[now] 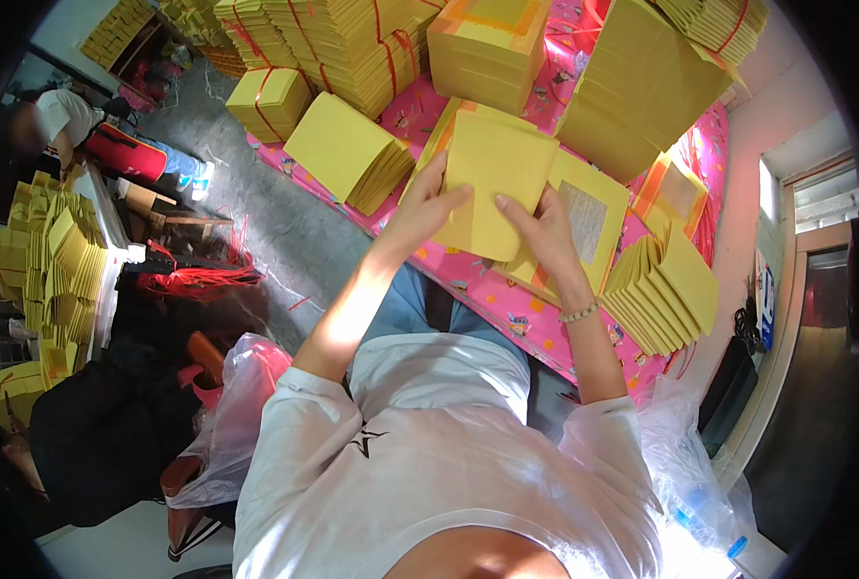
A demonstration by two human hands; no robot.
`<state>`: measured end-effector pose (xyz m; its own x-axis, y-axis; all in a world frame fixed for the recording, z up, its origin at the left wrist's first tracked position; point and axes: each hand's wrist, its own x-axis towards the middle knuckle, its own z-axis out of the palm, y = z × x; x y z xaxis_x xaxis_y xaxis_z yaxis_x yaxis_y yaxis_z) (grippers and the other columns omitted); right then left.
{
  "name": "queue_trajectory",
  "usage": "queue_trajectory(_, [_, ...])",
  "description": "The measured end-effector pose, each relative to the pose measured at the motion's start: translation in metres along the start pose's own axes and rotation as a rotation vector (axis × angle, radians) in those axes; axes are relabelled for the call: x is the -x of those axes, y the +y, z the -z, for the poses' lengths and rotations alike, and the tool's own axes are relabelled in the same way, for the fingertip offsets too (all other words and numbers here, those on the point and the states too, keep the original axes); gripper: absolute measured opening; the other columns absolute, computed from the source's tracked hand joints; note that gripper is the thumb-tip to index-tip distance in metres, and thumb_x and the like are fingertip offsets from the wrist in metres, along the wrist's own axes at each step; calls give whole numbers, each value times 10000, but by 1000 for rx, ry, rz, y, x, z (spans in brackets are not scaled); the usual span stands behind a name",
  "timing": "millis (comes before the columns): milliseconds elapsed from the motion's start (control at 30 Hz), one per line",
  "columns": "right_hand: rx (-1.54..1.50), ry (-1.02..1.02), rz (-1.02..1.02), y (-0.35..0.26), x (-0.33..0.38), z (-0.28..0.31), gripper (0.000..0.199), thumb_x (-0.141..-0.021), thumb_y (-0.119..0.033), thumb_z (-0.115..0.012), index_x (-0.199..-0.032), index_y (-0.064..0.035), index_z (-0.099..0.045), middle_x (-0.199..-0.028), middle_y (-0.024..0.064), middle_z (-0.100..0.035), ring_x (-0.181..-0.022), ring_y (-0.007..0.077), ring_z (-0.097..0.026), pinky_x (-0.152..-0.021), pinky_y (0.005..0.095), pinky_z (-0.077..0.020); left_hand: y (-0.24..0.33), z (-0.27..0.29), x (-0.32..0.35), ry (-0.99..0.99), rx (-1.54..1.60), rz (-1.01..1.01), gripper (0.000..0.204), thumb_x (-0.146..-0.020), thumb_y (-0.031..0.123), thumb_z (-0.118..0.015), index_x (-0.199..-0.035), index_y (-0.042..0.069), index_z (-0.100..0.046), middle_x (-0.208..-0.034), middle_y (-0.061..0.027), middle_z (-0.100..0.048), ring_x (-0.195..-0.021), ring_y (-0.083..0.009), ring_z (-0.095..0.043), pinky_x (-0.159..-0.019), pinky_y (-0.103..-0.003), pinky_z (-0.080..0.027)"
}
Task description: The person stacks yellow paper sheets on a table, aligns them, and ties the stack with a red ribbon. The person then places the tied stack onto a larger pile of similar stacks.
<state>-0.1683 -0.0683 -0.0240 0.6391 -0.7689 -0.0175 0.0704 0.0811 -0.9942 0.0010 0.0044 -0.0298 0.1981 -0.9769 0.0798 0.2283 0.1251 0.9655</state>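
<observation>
My left hand [428, 205] and my right hand [542, 230] both grip a thin pack of yellow paper sheets [495, 183], held up over the pink patterned table [507, 309]. The left thumb lies across the pack's left edge; the right fingers press on its lower right part. Under the pack lies a yellow sheet with a silver foil square [587, 220]. A fanned stack of folded yellow sheets [663, 289] sits just right of my right wrist, which wears a bead bracelet.
Another fanned yellow stack [350, 152] lies left of my hands. Tall bundles tied with red string [343, 43] and a big stack [637, 87] fill the far table. A seated person [72, 125] is far left. Plastic bags [232, 415] hang by my hips.
</observation>
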Motion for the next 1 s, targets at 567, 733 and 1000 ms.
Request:
queue_trajectory(567, [-236, 10, -185, -9, -11, 6, 411, -912, -189, -582, -1229, 56, -488, -1140, 109, -600, -981, 142, -607, -828, 258, -508, 16, -9, -26, 91, 223, 461, 321, -960, 132, -450, -1247, -12, -435, -1170, -137, -560, -1054, -215, -575, -868, -339, -485])
queue_trajectory(733, [-254, 16, -165, -9, -9, 6, 416, -914, -189, -577, -1229, 66, -482, -1143, 116, -597, -992, 151, -601, -840, 270, -498, 20, -14, -26, 119, 180, 459, 318, -953, 120, -453, -1245, -5, -434, -1163, -136, -560, -1037, -217, -580, -860, -338, -485])
queue_trajectory(1000, [53, 111, 92, -19, 4, -5, 415, -875, -80, -613, -1245, 27, -458, -1136, 99, -589, -1018, 145, -575, -854, 279, -479, 20, -25, -13, 140, 109, 157, 296, -942, 130, -489, -1204, -7, -473, -1081, -93, -604, -976, -152, -581, -822, -301, -477])
